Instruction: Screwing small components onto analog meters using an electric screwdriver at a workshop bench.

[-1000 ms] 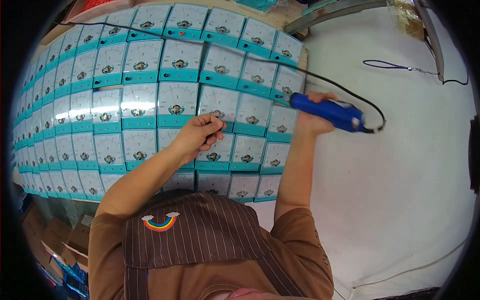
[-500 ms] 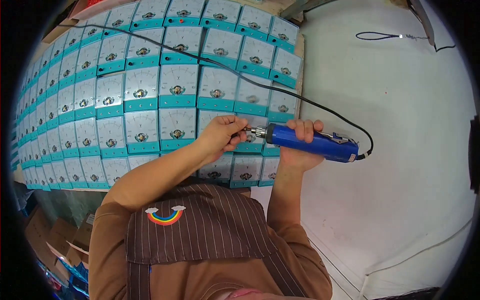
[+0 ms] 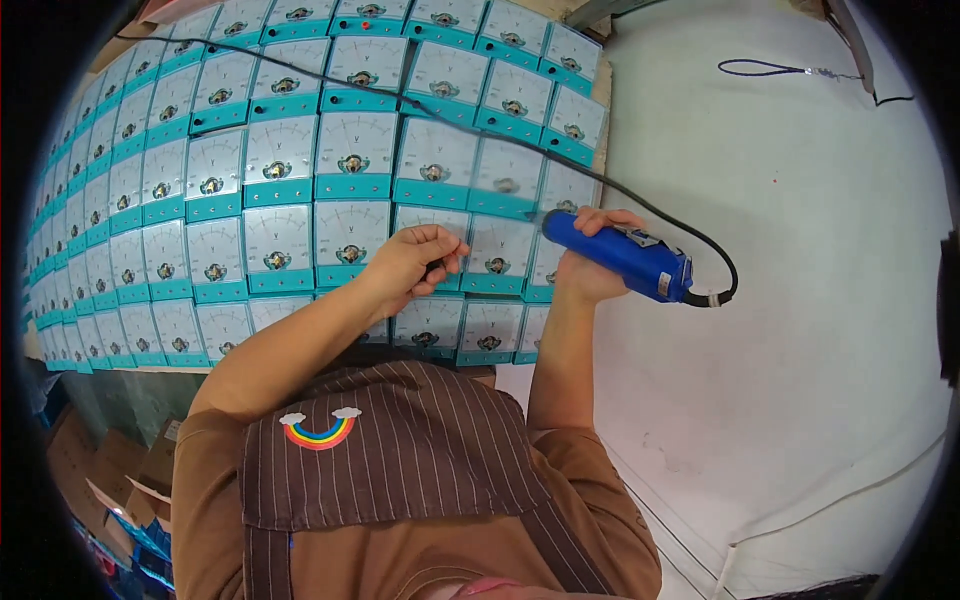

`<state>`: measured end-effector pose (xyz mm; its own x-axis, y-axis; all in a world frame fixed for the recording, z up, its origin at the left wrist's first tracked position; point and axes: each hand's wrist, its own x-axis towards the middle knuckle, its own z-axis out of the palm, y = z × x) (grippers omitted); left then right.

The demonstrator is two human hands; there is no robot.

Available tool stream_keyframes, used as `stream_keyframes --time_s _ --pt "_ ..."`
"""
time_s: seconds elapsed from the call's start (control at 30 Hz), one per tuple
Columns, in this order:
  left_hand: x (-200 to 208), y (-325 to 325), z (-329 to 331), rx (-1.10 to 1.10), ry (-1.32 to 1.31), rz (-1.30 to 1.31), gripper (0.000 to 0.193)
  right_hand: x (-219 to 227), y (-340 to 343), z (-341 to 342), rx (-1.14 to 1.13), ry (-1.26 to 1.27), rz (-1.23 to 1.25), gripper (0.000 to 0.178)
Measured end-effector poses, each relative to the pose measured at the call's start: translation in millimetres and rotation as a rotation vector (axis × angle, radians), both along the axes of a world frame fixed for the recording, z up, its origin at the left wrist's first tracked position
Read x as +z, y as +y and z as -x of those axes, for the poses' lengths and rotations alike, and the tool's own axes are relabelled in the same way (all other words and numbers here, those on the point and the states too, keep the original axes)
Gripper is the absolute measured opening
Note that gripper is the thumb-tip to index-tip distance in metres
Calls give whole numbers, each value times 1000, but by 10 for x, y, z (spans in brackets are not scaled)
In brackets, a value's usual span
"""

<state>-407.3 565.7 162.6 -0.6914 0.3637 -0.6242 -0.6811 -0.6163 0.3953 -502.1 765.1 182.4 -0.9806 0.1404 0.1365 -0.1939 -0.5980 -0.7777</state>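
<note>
My right hand point(image 3: 592, 277) is wrapped round a blue electric screwdriver point(image 3: 622, 255), its nose tilted up and to the left over the panel meters point(image 3: 502, 238). The bit is blurred. A black cord point(image 3: 722, 255) runs out of the tool's rear end. To the left, my left hand point(image 3: 412, 262) is closed, thumb and fingers pinching a small black piece point(image 3: 434, 267) that looks like a terminal knob; the fingers cover most of it. This hand is apart from the screwdriver, above the meters with clear faces and teal bases.
Many rows of meters fill the left and middle, some with black knobs on their bases and one with a red knob point(image 3: 367, 26). A pale wall-like surface point(image 3: 800, 300) lies to the right, with a dark loop of cord point(image 3: 765, 69). Cardboard boxes point(image 3: 120, 460) stand at lower left.
My left hand has moved left, away from the screwdriver's bit. The screwdriver has tilted, its nose swinging farther from me, and the cord has shifted with it.
</note>
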Motion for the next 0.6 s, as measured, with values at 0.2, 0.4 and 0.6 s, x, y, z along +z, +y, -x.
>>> stream_keyframes --time_s 0.2,0.4,0.6 --pt "-16 -38 25 -3 -26 9 16 91 89 16 42 62 -73 50" --pt "-64 -42 42 26 -48 5 15 125 225 10 -45 66 -160 46" --pt "-62 -20 63 -9 -50 3 16 -42 304 43 -71 26 -153 47"
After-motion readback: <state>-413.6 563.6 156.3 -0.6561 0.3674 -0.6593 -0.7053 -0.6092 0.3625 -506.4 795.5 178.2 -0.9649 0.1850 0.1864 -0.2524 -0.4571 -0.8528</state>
